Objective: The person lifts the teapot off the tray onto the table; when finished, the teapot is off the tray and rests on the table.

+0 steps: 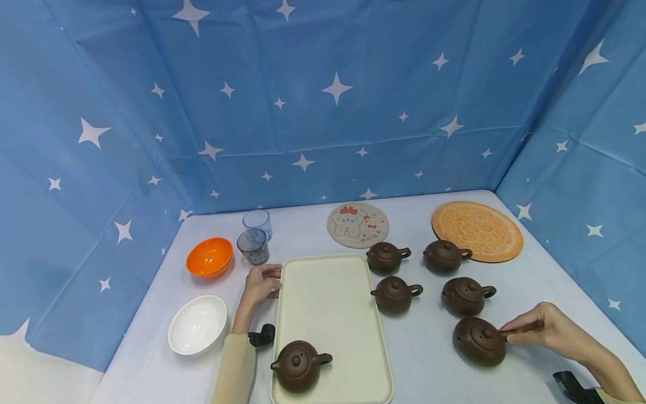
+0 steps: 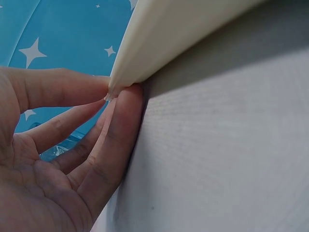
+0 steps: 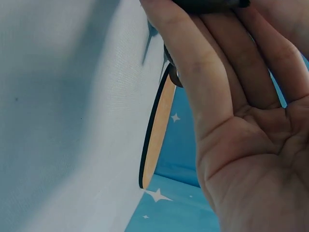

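My left hand (image 1: 261, 288) pinches the left rim of a cream tray (image 1: 328, 303) between thumb and fingers, as the left wrist view shows up close. One dark brown teapot (image 1: 298, 367) stands on the near left of that tray, its handle pointing right. With my right hand (image 1: 547, 331) I grip the handle of another brown teapot (image 1: 478, 341), which is tilted and lies to the right of the tray. In the right wrist view only a dark strip of the held teapot (image 3: 207, 5) shows above the fingers.
Several more brown teapots (image 1: 393, 294) stand right of the tray. An orange bowl (image 1: 209, 258), a white bowl (image 1: 198, 325) and two glasses (image 1: 254, 247) are on the left. A round bunny mat (image 1: 358, 224) and an orange-slice mat (image 1: 476, 232) lie at the back.
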Demonstrator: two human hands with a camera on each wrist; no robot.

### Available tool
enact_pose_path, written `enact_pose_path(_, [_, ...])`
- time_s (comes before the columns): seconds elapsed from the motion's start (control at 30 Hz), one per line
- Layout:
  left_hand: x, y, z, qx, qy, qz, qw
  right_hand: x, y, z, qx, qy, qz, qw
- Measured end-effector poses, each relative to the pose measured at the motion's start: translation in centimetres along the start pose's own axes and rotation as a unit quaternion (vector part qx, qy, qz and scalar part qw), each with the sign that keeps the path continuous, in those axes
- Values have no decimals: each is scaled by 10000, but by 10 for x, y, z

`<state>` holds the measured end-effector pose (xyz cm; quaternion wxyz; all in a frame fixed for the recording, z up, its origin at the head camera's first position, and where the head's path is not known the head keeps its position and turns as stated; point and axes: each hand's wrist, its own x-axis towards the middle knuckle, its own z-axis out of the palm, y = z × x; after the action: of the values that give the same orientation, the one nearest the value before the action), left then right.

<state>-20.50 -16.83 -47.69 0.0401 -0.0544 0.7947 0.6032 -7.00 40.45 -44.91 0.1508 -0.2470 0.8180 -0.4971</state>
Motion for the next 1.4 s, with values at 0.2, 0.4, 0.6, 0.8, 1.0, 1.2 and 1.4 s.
enact_pose_path(0.2, [-1, 1, 0, 10, -37, 40, 10000, 0, 0, 1, -19, 49, 69, 10000])
enact_pose_path(0.4, [-3, 2, 0, 41, -33, 8, 10000, 0, -1, 2, -92, 152, 39, 9998])
enact_pose_path(0.6, [-2, 0, 0, 78, 0, -17, 10000, 6, -15, 4, -618, 575, 176, 9963])
enact_pose_path(0.8, [0, -1, 0, 86, 22, -20, 10000, 25, -38, 15, -1143, 1187, 504, 9850])
enact_pose_path(1.0, [-1, 1, -1, 49, 2, -12, 10000, 55, -59, 37, -1275, 1463, 24, 9810])
enact_pose_path(1.2, [-2, 1, 0, 36, 0, -35, 10000, 93, -76, 62, -806, 969, -341, 9914])
enact_pose_path(1.4, [-2, 1, 0, 90, 5, -15, 10000, 124, -86, 90, -345, 375, -650, 9966])
